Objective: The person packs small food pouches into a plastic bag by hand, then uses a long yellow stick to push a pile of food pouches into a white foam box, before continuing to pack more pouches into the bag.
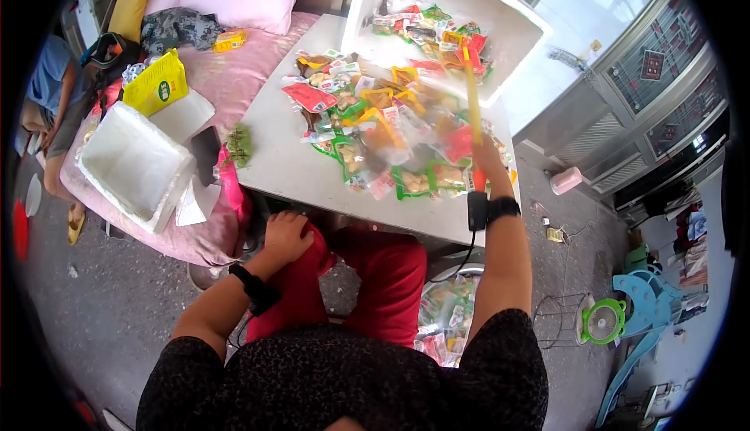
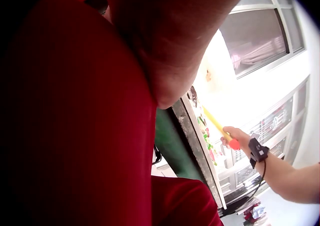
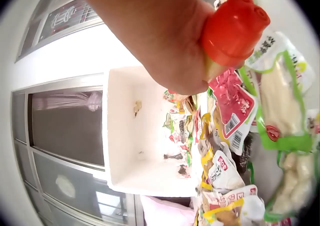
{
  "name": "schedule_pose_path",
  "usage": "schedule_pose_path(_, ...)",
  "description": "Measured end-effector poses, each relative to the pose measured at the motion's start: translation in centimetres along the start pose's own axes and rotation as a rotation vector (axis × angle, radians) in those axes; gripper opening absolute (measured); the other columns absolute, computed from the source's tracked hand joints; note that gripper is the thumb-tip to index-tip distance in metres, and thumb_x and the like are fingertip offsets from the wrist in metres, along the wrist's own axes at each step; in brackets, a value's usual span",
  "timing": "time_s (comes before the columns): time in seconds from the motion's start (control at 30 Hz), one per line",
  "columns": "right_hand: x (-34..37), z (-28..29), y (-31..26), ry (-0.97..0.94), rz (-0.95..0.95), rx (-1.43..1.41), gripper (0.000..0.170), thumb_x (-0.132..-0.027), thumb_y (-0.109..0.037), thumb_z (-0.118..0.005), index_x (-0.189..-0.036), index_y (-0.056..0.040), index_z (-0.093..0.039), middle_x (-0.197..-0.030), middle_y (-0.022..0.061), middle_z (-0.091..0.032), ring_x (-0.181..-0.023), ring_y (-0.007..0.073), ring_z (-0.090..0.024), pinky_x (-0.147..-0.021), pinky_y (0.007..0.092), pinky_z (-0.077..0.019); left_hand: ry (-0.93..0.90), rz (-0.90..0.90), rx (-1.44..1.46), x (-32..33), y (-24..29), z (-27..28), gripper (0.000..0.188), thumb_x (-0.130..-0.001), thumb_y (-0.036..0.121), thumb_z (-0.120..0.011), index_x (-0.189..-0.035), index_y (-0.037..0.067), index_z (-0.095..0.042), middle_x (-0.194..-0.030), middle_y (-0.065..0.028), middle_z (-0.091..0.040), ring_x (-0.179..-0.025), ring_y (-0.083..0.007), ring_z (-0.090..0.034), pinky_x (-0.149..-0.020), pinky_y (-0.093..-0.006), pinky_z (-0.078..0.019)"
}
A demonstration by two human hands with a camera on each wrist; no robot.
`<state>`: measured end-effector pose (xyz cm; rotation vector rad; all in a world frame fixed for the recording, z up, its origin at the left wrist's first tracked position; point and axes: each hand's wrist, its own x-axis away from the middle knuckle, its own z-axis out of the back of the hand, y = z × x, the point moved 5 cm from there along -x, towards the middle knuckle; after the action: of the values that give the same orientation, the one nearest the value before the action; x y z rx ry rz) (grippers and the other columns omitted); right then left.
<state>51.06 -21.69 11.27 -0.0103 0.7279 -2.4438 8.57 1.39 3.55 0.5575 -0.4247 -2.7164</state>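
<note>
My right hand (image 1: pixel 491 164) grips a long yellow stick (image 1: pixel 473 95) by its lower part. The stick's red end cap (image 3: pixel 232 31) sticks out below the fist, and its far end points into the tilted white foam box (image 1: pixel 516 21). Around this hand many vacuum-packed food packets (image 1: pixel 375 110) lie heaped on the table (image 1: pixel 273 165); some have green, yellow or red borders. More packets (image 1: pixel 418 21) sit inside the foam box. My left hand (image 1: pixel 285 236) rests on the red-trousered knee, holding nothing. In the left wrist view the knee hides part of it.
Left of the table, a bed (image 1: pixel 211 79) bears an open white foam box (image 1: pixel 141 169), a yellow bag (image 1: pixel 156 83) and pillows. A tub of packets (image 1: pixel 445 310) stands under the table's near edge. Another person (image 1: pixel 58 87) sits at far left. A green fan (image 1: pixel 603 321) is at right.
</note>
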Motion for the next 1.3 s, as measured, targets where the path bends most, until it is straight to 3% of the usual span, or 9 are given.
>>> schedule_pose_path(0.23, 11.9, 4.6, -3.7, 0.032, -0.289, -0.402, 0.042, -0.077, -0.015, -0.047, -0.116, -0.0041, -0.038, -0.070, 0.0076, -0.051, -0.048, 0.0138, -0.050, -0.040, 0.0269, -0.0432, -0.028, -0.005, -0.011, 0.2, 0.0, 0.0, 0.027, -0.062, 0.027, -0.056, -0.081, 0.008, -0.056, -0.089, -0.0093, -0.055, -0.089, -0.0251, -0.049, -0.077, -0.0395, -0.0368)
schedule_pose_path(0.53, 3.3, 4.1, -6.2, 0.040, -0.107, -0.334, 0.042, -0.074, -0.018, -0.049, -0.111, 0.0007, -0.041, -0.077, 0.0168, -0.055, -0.058, 0.0224, -0.056, -0.051, 0.0317, -0.0448, -0.028, -0.004, -0.018, -0.1, 0.3, 0.0, 0.027, -0.062, 0.028, -0.055, -0.080, 0.008, -0.056, -0.088, -0.0094, -0.055, -0.086, -0.0256, -0.050, -0.077, -0.0397, -0.0369)
schedule_pose_path(0.7, -1.4, 0.7, -3.0, 0.014, -0.024, -0.010, 0.037, -0.076, -0.021, -0.043, -0.105, 0.0024, -0.043, -0.090, 0.0261, -0.053, -0.087, 0.0387, -0.051, -0.072, 0.0409, -0.0409, 0.018, -0.033, 0.000, -0.3, 0.5, -0.3, 0.027, -0.062, 0.030, -0.054, -0.077, 0.008, -0.056, -0.082, -0.0099, -0.056, -0.083, -0.0262, -0.051, -0.074, -0.0399, -0.0384)
schedule_pose_path(0.87, 3.3, -1.8, 3.9, 0.176, 0.530, 0.310, 0.029, -0.079, -0.018, -0.043, -0.099, 0.0036, -0.045, -0.093, 0.0236, -0.051, -0.089, 0.0386, -0.045, -0.087, 0.0392, -0.0324, -0.106, 0.010, 0.027, 0.0, -0.6, 0.7, 0.022, -0.062, 0.029, -0.052, -0.064, 0.007, -0.055, -0.066, -0.0128, -0.055, -0.070, -0.0290, -0.053, -0.061, -0.0416, -0.0408)
schedule_pose_path(0.93, 6.2, 0.0, 3.5, 0.134, 0.125, 0.113, 0.035, -0.081, -0.018, -0.042, -0.110, 0.0024, -0.042, -0.095, 0.0170, -0.050, -0.086, 0.0279, -0.048, -0.088, 0.0351, -0.0328, -0.119, 0.034, 0.025, 0.4, -0.8, 0.4, 0.023, -0.064, 0.030, -0.052, -0.071, 0.009, -0.056, -0.075, -0.0105, -0.055, -0.077, -0.0268, -0.053, -0.067, -0.0408, -0.0388)
schedule_pose_path(0.97, 6.6, -0.1, 4.6, 0.038, 0.178, 0.056, 0.040, -0.081, -0.020, -0.043, -0.115, 0.0013, -0.038, -0.090, 0.0122, -0.050, -0.077, 0.0206, -0.050, -0.074, 0.0317, -0.0424, -0.043, 0.010, 0.010, 0.7, -1.0, -0.1, 0.022, -0.061, 0.029, -0.053, -0.071, 0.010, -0.054, -0.073, -0.0094, -0.053, -0.077, -0.0262, -0.051, -0.067, -0.0401, -0.0386)
schedule_pose_path(1.0, 10.1, 1.2, -0.8, -0.063, -0.106, -0.212, 0.042, -0.080, -0.020, -0.043, -0.118, -0.0024, -0.035, -0.084, 0.0090, -0.048, -0.064, 0.0172, -0.049, -0.052, 0.0292, -0.0454, -0.013, 0.013, 0.007, 0.8, -0.9, -0.2, 0.022, -0.062, 0.030, -0.053, -0.072, 0.010, -0.054, -0.075, -0.0084, -0.053, -0.079, -0.0255, -0.050, -0.070, -0.0394, -0.0372)
schedule_pose_path(1.07, 13.0, 1.2, -1.5, -0.110, -0.257, -0.361, 0.044, -0.079, -0.019, -0.043, -0.120, -0.0072, -0.031, -0.074, 0.0077, -0.046, -0.052, 0.0156, -0.047, -0.039, 0.0272, -0.0421, 0.023, 0.024, 0.014, 1.1, -1.0, 0.0, 0.021, -0.062, 0.029, -0.054, -0.072, 0.010, -0.054, -0.075, -0.0073, -0.053, -0.079, -0.0242, -0.050, -0.071, -0.0381, -0.0370)
schedule_pose_path(1.3, 19.7, 1.7, -2.2, -0.085, -0.424, -0.448, 0.044, -0.080, -0.014, -0.042, -0.122, -0.0120, -0.029, -0.057, 0.0047, -0.042, -0.041, 0.0131, -0.042, -0.033, 0.0257, -0.0379, 0.100, -0.019, 0.024, 1.4, -1.1, -0.3, 0.021, -0.063, 0.027, -0.054, -0.073, 0.010, -0.055, -0.077, -0.0056, -0.054, -0.081, -0.0221, -0.050, -0.071, -0.0363, -0.0371)
